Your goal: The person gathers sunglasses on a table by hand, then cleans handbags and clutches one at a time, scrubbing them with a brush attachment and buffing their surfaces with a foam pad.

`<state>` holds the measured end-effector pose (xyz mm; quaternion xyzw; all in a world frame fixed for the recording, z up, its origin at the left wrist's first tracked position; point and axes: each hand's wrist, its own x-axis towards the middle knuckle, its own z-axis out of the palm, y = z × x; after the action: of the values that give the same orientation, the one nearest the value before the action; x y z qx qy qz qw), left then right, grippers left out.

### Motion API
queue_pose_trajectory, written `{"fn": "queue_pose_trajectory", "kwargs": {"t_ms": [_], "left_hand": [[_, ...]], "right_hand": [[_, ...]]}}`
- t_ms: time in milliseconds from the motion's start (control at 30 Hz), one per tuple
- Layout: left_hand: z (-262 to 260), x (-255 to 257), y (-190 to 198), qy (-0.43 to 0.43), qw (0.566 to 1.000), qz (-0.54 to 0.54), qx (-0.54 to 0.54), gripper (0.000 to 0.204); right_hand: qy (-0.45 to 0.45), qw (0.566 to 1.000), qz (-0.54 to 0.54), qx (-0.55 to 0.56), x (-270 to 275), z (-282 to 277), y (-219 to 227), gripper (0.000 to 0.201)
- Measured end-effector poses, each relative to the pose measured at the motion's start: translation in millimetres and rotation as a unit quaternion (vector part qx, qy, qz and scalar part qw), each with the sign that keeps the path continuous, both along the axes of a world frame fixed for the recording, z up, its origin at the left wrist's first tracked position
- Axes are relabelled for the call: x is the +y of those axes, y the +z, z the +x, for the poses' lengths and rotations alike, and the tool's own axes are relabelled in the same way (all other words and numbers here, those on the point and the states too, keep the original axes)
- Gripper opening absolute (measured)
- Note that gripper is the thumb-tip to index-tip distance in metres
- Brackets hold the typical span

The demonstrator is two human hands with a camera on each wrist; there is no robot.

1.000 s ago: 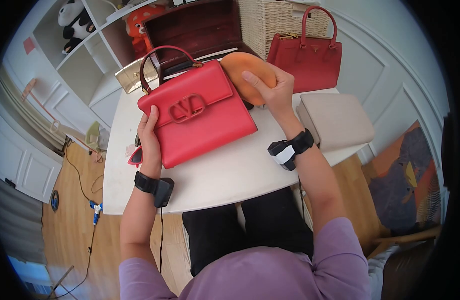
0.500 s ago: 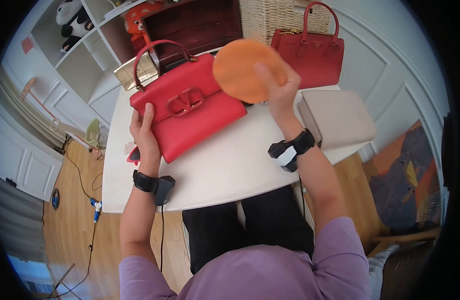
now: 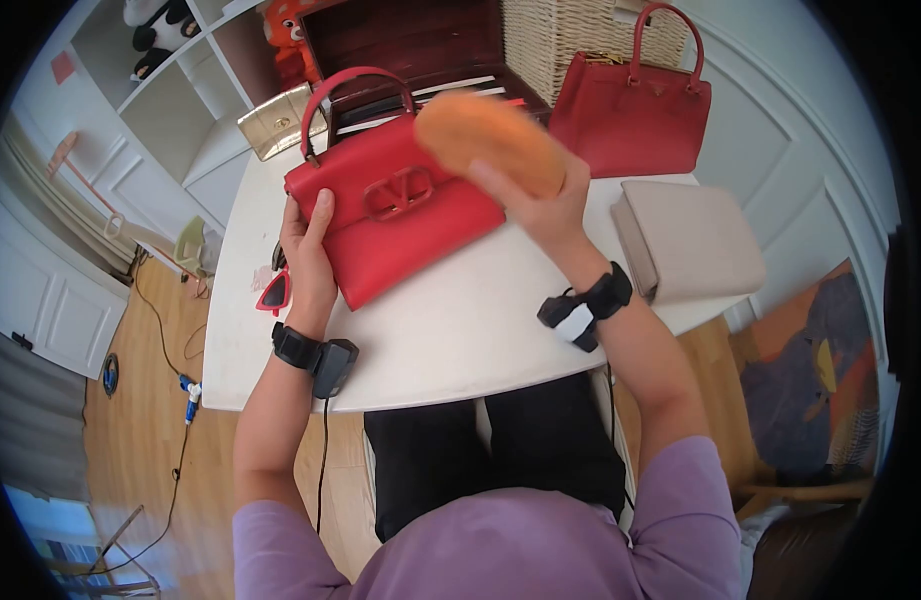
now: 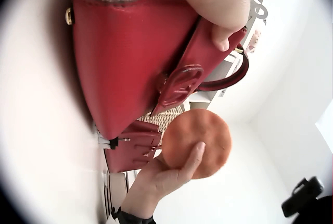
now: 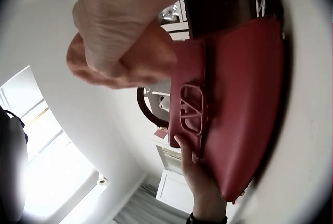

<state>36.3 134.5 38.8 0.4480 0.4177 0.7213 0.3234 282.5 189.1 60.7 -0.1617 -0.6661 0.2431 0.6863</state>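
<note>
My left hand (image 3: pixel 312 250) grips the left side of a red handbag (image 3: pixel 410 245), thumb on its front. The handbag stands tilted on the table, its V-shaped emblem (image 3: pixel 399 193) facing me and its top handle (image 3: pixel 352 75) raised. In my right hand (image 3: pixel 558 212) is a soft, round orange pad (image 3: pixel 490 140), blurred in the head view and overlapping the bag's upper right corner. The left wrist view shows the pad's round face (image 4: pixel 203 125) with a thumb across it. From the right wrist, my fingers curl over the pad (image 5: pixel 148 57) beside the bag's flap.
A second red handbag (image 3: pixel 630 125) and a beige bag (image 3: pixel 695 240) stand at right. Behind are an open dark red case (image 3: pixel 400 45) and a wicker basket (image 3: pixel 550 40). A small gold bag (image 3: pixel 280 122) sits back left; red-framed sunglasses (image 3: pixel 274 292) lie near my left hand.
The orange pad lifted off the bag's right edge with its face turned to me, then tilted and moved left over the upper right corner. My left hand kept its grip.
</note>
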Motion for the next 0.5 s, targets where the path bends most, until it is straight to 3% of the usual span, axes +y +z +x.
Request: {"fn": "queue_pose_trajectory", "kwargs": {"t_ms": [33,100,167,267,400,467,500], "left_hand": [[-0.3,0.6,-1.4,-0.011,1.000,0.004,0.009,0.039],[-2.2,1.4,-3.7,-0.021,1.000,0.008,0.020,0.039],[-3.2,2.3,-6.4,-0.026,0.999,0.014,0.036,0.039],[-5.5,3.5,-6.4,-0.021,0.998,0.010,0.058,0.039],[1.9,1.4,0.3,-0.020,1.000,0.004,0.020,0.039],[0.6,2.2,-0.6,-0.021,1.000,0.001,0.020,0.039],[-0.2,2.3,-1.5,-0.021,1.000,-0.002,0.020,0.039]], "right_hand": [[0.003,1.000,0.002,-0.001,-6.2,-2.9,1.6,0.027],[0.094,0.971,0.150,-0.161,-13.5,-9.2,1.4,0.029],[0.134,0.957,0.154,-0.208,-9.7,-16.6,-8.8,0.031],[-0.038,0.941,0.234,-0.241,0.1,-12.8,-8.0,0.037],[-0.079,0.948,0.214,-0.221,-1.2,-4.8,-7.4,0.040],[-0.120,0.964,0.214,-0.103,-2.6,-6.2,-4.5,0.042],[-0.119,0.964,0.215,-0.103,-3.2,-5.0,-0.4,0.042]]}}
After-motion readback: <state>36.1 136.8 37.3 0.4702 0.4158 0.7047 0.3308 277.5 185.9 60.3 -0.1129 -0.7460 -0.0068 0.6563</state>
